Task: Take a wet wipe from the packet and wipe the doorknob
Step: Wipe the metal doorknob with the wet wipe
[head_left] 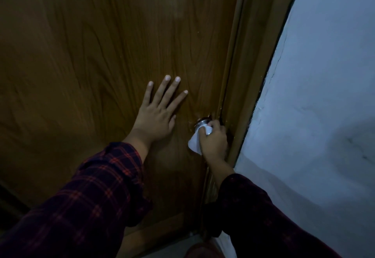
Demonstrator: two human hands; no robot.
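A round silver doorknob (201,123) sticks out of a brown wooden door (97,50) near its right edge. My right hand (214,141) is wrapped around the knob from below and the right, holding a white wet wipe (194,142) pressed against it; a flap of the wipe hangs down to the left of my fingers. Most of the knob is hidden by the wipe and my fingers. My left hand (157,113) lies flat on the door just left of the knob, fingers spread, holding nothing. The wipe packet is not in view.
The door frame (253,75) runs beside the knob on the right, with a pale grey wall (324,95) beyond it. The floor (172,249) shows at the bottom. The light is dim.
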